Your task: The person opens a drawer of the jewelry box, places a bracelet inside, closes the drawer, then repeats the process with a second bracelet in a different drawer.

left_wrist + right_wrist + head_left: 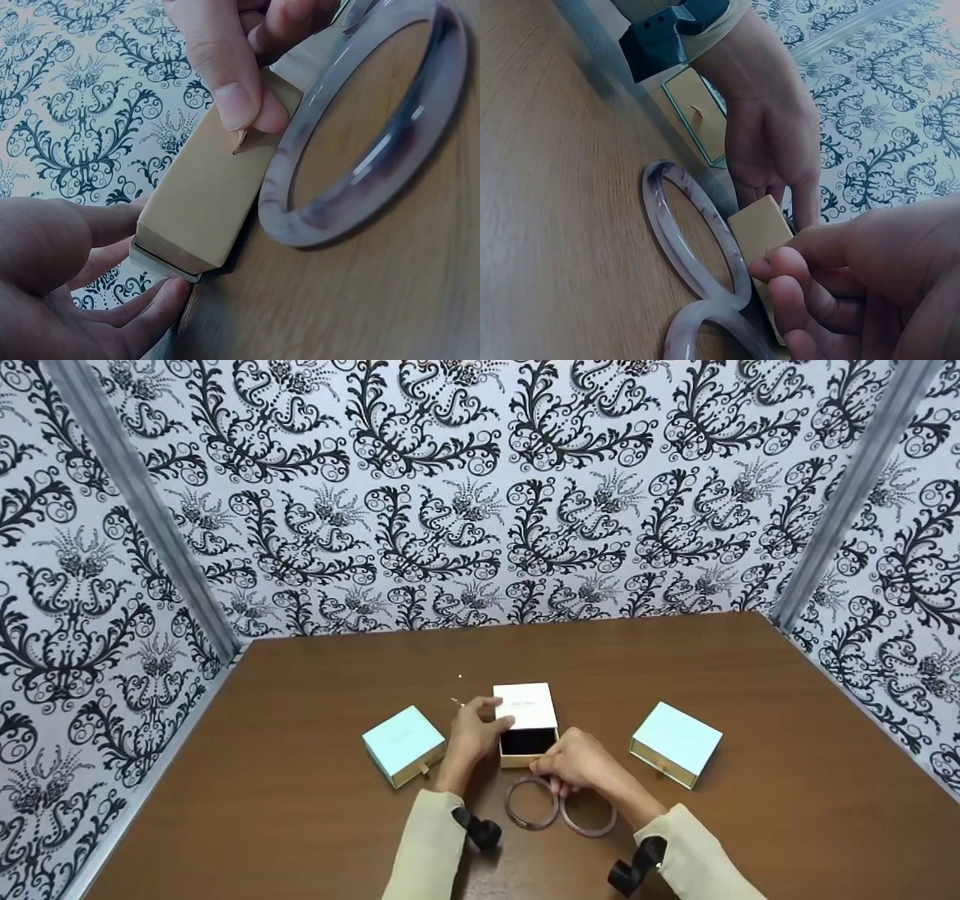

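A small white box (pixel 525 705) stands mid-table, its tan drawer (pixel 527 742) slid partly out toward me and showing a black inside. My left hand (pixel 499 716) grips the box's left side. My right hand (pixel 544 769) pinches the little pull tab (pixel 238 141) on the drawer front (pixel 202 195) between thumb and finger. Two translucent purplish bangles lie flat just in front of the drawer: one (pixel 509 808) on the left, the other (pixel 611 819) partly under my right hand. The left bangle (pixel 300 229) touches the drawer front.
A pale teal box (pixel 403 744) sits left of the white one, a matching one (pixel 676 742) to the right, both shut with tabs facing me. The brown wooden table (pixel 750 697) is walled by black-and-white patterned panels on three sides.
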`<state>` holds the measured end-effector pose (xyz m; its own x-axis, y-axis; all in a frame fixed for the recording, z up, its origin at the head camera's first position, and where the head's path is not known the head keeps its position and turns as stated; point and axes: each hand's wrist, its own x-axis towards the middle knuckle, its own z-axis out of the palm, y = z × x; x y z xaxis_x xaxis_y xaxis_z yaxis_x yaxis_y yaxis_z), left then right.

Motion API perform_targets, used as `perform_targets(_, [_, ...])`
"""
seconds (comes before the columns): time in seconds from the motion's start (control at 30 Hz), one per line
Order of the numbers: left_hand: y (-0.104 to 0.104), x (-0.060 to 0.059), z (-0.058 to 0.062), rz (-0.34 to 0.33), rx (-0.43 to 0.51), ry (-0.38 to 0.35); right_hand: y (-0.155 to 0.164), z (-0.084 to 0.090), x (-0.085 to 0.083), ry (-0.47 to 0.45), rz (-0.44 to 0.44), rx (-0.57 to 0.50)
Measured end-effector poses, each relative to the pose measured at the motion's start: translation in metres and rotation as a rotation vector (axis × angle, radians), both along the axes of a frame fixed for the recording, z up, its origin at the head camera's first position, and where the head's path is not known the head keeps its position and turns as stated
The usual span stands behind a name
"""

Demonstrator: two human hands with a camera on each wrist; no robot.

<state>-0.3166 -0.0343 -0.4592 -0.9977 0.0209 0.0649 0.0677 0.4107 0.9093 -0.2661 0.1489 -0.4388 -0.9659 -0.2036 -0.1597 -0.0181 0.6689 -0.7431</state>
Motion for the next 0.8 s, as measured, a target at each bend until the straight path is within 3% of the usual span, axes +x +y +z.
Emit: perform_targets(0.8, [-0.0009,0.0003,-0.0005,-0.005,0.014,0.006,-0.0046,0.0045,0.0054,-0.012,0.013,0.068])
